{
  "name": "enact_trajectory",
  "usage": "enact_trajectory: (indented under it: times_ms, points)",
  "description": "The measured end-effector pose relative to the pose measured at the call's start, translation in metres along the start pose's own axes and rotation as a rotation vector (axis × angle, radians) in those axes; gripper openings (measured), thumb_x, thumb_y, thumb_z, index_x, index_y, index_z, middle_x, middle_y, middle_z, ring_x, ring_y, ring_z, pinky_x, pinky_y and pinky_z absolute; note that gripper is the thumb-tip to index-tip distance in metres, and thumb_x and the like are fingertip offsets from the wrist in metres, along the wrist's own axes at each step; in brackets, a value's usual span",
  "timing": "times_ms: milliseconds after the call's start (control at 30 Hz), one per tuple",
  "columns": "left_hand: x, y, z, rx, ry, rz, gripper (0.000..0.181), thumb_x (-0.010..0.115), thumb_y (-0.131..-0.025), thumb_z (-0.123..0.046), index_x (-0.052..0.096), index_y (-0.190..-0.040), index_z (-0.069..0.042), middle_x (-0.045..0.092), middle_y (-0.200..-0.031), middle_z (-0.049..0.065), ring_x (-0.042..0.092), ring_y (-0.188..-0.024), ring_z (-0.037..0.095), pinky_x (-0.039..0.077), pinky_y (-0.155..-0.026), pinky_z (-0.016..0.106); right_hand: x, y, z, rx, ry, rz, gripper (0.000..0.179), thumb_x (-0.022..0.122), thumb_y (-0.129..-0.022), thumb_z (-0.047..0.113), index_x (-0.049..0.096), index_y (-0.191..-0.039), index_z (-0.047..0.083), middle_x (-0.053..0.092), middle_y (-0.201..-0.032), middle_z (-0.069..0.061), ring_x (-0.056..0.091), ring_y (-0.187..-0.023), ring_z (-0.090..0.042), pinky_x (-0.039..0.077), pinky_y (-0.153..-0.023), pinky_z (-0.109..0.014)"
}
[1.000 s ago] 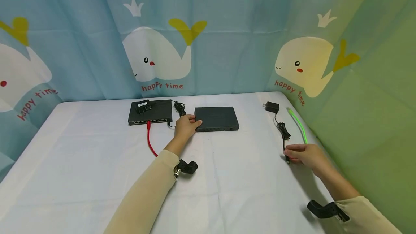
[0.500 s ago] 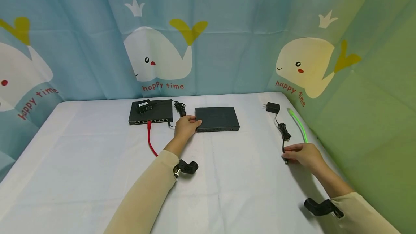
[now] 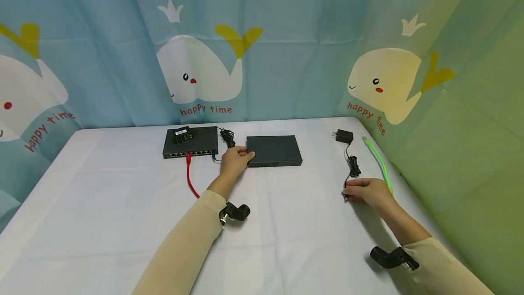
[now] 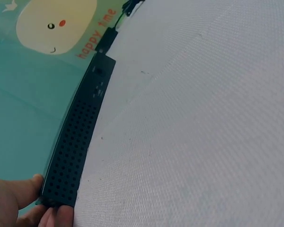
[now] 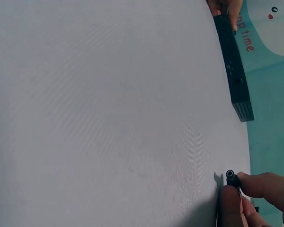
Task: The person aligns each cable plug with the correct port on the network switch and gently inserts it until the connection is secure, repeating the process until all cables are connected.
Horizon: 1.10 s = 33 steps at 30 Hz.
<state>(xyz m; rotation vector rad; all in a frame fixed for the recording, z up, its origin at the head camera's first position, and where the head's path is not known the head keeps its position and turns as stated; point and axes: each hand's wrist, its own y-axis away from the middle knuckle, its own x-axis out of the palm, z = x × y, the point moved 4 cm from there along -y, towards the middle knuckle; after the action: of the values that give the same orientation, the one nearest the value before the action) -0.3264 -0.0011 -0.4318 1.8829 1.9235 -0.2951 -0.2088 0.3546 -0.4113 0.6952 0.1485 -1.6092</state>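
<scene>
The left hand (image 3: pixel 234 160) grips the left end of a flat black rectangular network box (image 3: pixel 274 150), fingers (image 4: pixel 61 216) curled on its perforated front edge; the box lies flat at the back middle of the white-clothed bench (image 3: pixel 123 222). The right hand (image 3: pixel 366 191) pinches the barrel plug (image 5: pixel 231 178) of a thin black power cord (image 3: pixel 352 166) (thumb and forefinger clamped on it) low over the cloth, well right of the box. The cord runs back to a small black wall adapter (image 3: pixel 344 136). Beside it lies a green cable (image 3: pixel 380 162).
</scene>
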Motion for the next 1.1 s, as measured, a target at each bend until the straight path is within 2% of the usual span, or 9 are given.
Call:
enact_trajectory:
  times_ms: [100, 200, 333, 433, 800, 1033, 1100]
  points:
    - [0.000, 0.000, 0.001, -0.001, 0.000, -0.001, 0.042, 0.070, -0.093, -0.030, 0.065, -0.129, -0.009, 0.070, -0.119, 0.009, 0.072, -0.090, 0.020, 0.059, -0.068, 0.023, 0.003, 0.000, 0.002, 0.012, -0.096, 0.029, 0.046, 0.074, -0.088, 0.010, 0.059, -0.121, -0.018, 0.073, -0.079, 0.007, 0.070, -0.067, -0.001, 0.059, -0.067, -0.019]
    - [0.000, 0.000, 0.000, 0.000, 0.004, -0.002, 0.042, 0.071, -0.093, -0.029, 0.065, -0.129, -0.009, 0.070, -0.118, 0.009, 0.072, -0.089, 0.020, 0.059, -0.068, 0.023, 0.007, -0.001, 0.004, 0.032, -0.235, 0.076, 0.039, 0.071, -0.089, 0.005, 0.060, -0.120, -0.015, 0.073, -0.078, 0.008, 0.071, -0.068, -0.003, 0.060, -0.069, -0.020]
    - [0.000, 0.001, 0.000, 0.002, 0.015, -0.004, 0.042, 0.071, -0.093, -0.029, 0.065, -0.129, -0.008, 0.070, -0.118, 0.009, 0.072, -0.088, 0.021, 0.059, -0.068, 0.023, 0.012, -0.002, 0.007, 0.059, -0.467, 0.160, 0.011, 0.065, -0.090, -0.006, 0.068, -0.100, -0.004, 0.073, -0.079, 0.004, 0.072, -0.070, -0.009, 0.061, -0.071, -0.023]
    - [0.000, 0.001, 0.000, 0.000, 0.021, -0.007, 0.042, 0.071, -0.093, -0.029, 0.065, -0.129, -0.008, 0.070, -0.118, 0.009, 0.072, -0.087, 0.020, 0.059, -0.068, 0.023, 0.017, -0.003, 0.012, 0.076, -0.568, 0.213, 0.017, 0.061, -0.091, -0.010, 0.070, -0.087, 0.004, 0.073, -0.080, 0.001, 0.072, -0.072, -0.010, 0.061, -0.072, -0.023]
    - [0.000, 0.001, 0.001, -0.003, 0.018, -0.004, 0.043, 0.071, -0.093, -0.030, 0.065, -0.130, -0.009, 0.070, -0.119, 0.009, 0.072, -0.087, 0.020, 0.059, -0.068, 0.024, 0.037, -0.008, 0.028, 0.124, -0.610, 0.283, 0.019, 0.059, -0.093, -0.009, 0.070, -0.086, 0.005, 0.072, -0.081, -0.001, 0.073, -0.073, -0.011, 0.061, -0.073, -0.021]
    - [0.001, 0.000, 0.002, -0.004, 0.018, -0.004, 0.043, 0.071, -0.093, -0.030, 0.065, -0.130, -0.009, 0.070, -0.119, 0.009, 0.072, -0.085, 0.020, 0.059, -0.068, 0.023, 0.045, -0.015, 0.035, 0.126, -0.599, 0.290, 0.010, 0.058, -0.094, -0.008, 0.065, -0.101, -0.006, 0.073, -0.080, -0.004, 0.073, -0.073, -0.011, 0.061, -0.073, -0.021]
    - [0.001, 0.000, 0.002, -0.003, 0.017, -0.004, 0.043, 0.071, -0.093, -0.030, 0.065, -0.130, -0.010, 0.070, -0.119, 0.008, 0.072, -0.084, 0.020, 0.059, -0.069, 0.024, 0.047, -0.018, 0.036, 0.125, -0.592, 0.291, 0.010, 0.058, -0.095, -0.007, 0.066, -0.101, -0.006, 0.073, -0.079, -0.005, 0.072, -0.073, -0.010, 0.061, -0.073, -0.021]
